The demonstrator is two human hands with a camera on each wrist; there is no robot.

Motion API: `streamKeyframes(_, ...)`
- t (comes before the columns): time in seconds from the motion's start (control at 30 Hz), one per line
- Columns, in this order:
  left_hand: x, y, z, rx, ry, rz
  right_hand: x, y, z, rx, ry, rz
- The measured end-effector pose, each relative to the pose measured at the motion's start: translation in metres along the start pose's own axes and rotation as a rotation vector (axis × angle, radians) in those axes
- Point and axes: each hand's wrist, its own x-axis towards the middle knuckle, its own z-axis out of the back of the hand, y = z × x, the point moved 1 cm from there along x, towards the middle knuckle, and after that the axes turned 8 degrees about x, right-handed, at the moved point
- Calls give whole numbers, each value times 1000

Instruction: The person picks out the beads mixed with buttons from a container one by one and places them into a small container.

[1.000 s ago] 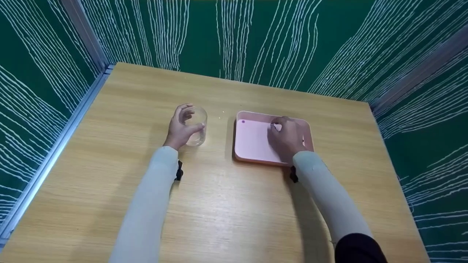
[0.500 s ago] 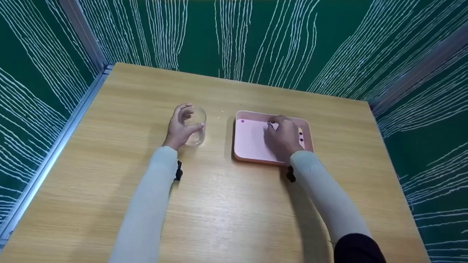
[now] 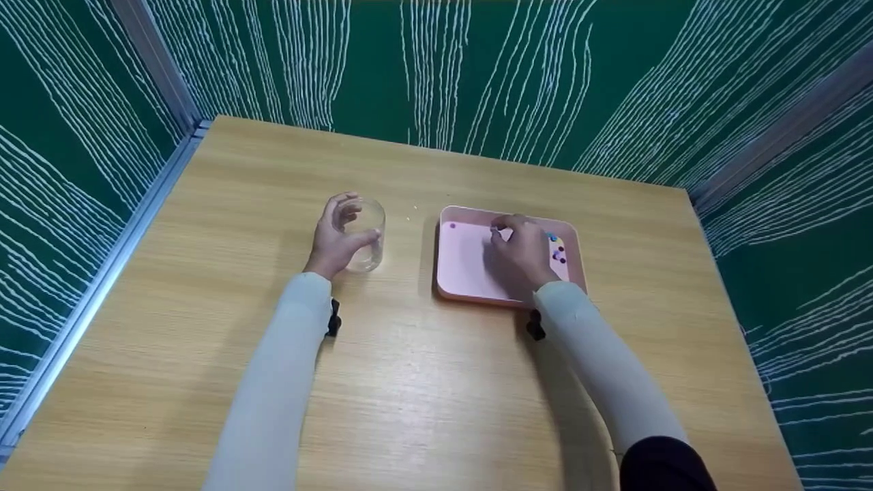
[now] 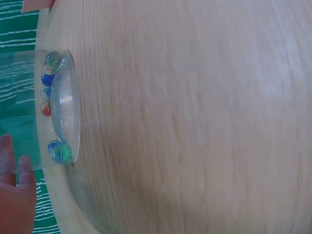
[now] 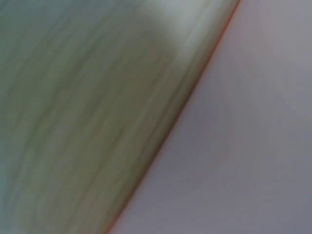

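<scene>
My left hand [image 3: 334, 235] grips a clear glass [image 3: 368, 239] that stands upright on the table, thumb on the near side and fingers round the far side. In the left wrist view, several glass marbles [image 4: 46, 108] lie at the bottom of the glass, blue, green and red among them. Over the pink tray [image 3: 470, 294], my right hand [image 3: 525, 252] pinches a small pale marble between thumb and index finger; the fingers mostly hide it. Several small coloured marbles [image 3: 559, 254] lie at the tray's right end, and a purple dot [image 3: 452, 225] shows in its far left corner.
The wooden table [image 3: 423, 382] runs up to green walls with wavy white lines. Tiny pale specks [image 3: 412, 213] lie between glass and tray. The right wrist view shows only the tray edge [image 5: 170, 131] and blurred tabletop.
My right hand has moved a little left over the tray, uncovering the coloured marbles at its right end. The left hand and the glass stay in place.
</scene>
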Motion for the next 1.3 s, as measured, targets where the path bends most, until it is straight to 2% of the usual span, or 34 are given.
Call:
streamKeyframes(0.17, 5, 9, -1, -11, -10, -8, -1, 3, -2, 19, 6, -4)
streamKeyframes(0.37, 8, 18, 0, -8, -26, -32, -1, 10, -4, 9, -7, 38)
streamKeyframes(0.7, -1, -2, 0, -15, -10, -49, -2, 26, -4, 7, -18, 86)
streamKeyframes(0.9, -1, -2, 0, -3, -7, -16, -2, 34, -5, -10, -50, 161)
streamKeyframes(1.13, -1, -3, -1, -11, -23, -49, -5, 46, -8, 29, -52, 177)
streamKeyframes(1.3, -1, -3, 0, -1, -21, -43, -5, 57, -10, 73, -55, 178)
